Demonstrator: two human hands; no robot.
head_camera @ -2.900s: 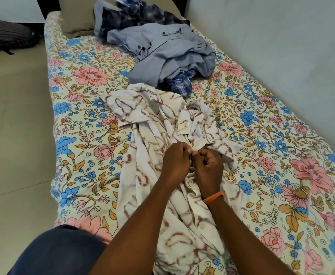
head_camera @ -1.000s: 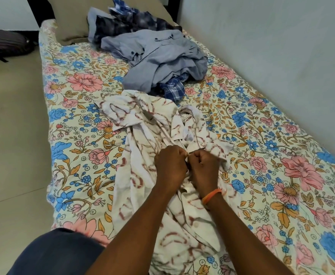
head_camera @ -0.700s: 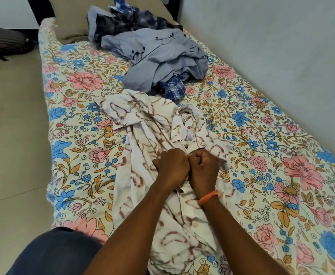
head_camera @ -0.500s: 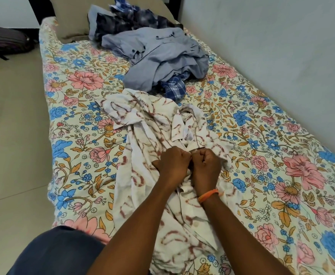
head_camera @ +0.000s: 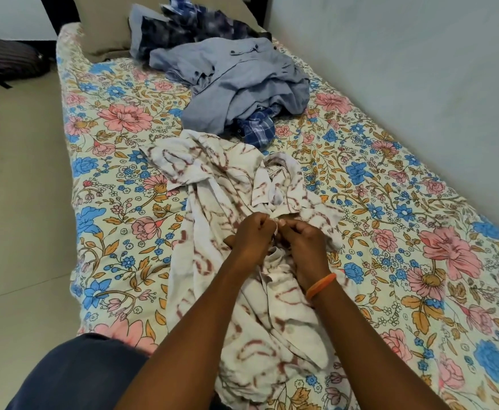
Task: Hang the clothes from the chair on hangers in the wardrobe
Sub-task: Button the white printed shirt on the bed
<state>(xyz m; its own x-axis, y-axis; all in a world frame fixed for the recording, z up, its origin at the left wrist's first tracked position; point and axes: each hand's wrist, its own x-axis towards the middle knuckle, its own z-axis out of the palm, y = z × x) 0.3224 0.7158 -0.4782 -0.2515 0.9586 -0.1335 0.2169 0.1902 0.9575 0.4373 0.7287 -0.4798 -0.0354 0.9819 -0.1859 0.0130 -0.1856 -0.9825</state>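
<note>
While crumpled, soft patterned shirt (head_camera: pixel 212 184) between hands.

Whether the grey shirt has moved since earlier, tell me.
No. The grey shirt lies where it did, just right of the big pink flower on the bedsheet; only the camera shifted.

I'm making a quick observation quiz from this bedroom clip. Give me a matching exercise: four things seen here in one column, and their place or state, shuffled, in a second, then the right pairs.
Things:
1. white patterned shirt
2. grey-blue shirt
3. orange wristband
4. dark bag

Place or state:
A. on the floor beside the head of the bed
B. pinched at its front by the left hand and right hand
C. crumpled in a heap farther up the bed
D. round the right wrist

Pairs: 1-B, 2-C, 3-D, 4-A
</note>
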